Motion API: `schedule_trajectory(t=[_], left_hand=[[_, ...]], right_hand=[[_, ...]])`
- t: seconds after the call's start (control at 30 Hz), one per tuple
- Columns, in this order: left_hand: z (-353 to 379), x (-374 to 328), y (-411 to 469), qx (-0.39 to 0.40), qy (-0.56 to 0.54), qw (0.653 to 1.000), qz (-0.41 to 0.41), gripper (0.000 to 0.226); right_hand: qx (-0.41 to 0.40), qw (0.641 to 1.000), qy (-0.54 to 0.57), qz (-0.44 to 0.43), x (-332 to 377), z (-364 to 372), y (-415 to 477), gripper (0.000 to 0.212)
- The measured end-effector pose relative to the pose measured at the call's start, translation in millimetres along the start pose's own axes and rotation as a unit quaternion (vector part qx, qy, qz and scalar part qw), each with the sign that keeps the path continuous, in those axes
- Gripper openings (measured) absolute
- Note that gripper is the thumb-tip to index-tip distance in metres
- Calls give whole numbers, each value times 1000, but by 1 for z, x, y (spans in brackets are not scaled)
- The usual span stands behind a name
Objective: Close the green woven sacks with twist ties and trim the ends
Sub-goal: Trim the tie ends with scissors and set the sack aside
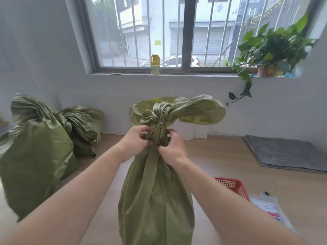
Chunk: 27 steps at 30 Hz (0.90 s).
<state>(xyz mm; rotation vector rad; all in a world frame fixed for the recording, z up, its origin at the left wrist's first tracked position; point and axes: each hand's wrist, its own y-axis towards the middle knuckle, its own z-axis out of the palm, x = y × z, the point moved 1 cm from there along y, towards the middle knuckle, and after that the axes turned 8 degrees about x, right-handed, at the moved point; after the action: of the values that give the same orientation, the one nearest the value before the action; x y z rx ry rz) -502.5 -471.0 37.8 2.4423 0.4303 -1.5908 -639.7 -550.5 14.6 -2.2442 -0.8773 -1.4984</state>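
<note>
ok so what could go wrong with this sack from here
1. The tie sits just above where the left hand and right hand grip the neck of the sack. If it isn't tight, letting go may let the gathers spread open.
2. The sack stands tall and seems steadied only by the hands, so it could tip toward the basket.

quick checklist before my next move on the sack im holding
1. Neck gathered: ok, the sack is bunched tight above the hands.
2. Left hand grips the neck: ok.
3. Right hand grips the neck: ok.
4. Tie fastened: cannot tell, only a pale nub shows at the cinch.
5. Ends trimmed: cannot tell.
6. Cutter at hand: cannot tell, none visible, and the inside of the red basket is out of view.
</note>
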Motion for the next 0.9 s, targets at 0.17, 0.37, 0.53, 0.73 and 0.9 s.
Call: schedule_trajectory(t=[0.17, 0.37, 0.53, 0.73, 0.9], left_hand=[[-7, -21, 40, -1, -4, 999, 33, 31], [1, -49, 102, 13, -10, 998, 56, 27], [18, -81, 166, 6, 7, 997, 75, 29], [40, -127, 246, -11, 24, 995, 99, 27], [59, -156, 310, -24, 17, 993, 111, 27]], right_hand=[[-48, 999, -11, 5, 12, -17, 35, 47], [-94, 995, -15, 10, 19, -59, 82, 50], [-126, 992, -17, -3, 20, -107, 127, 52], [-147, 989, -12, -28, 23, -175, 195, 53], [-163, 985, -7, -55, 12, -222, 254, 57]])
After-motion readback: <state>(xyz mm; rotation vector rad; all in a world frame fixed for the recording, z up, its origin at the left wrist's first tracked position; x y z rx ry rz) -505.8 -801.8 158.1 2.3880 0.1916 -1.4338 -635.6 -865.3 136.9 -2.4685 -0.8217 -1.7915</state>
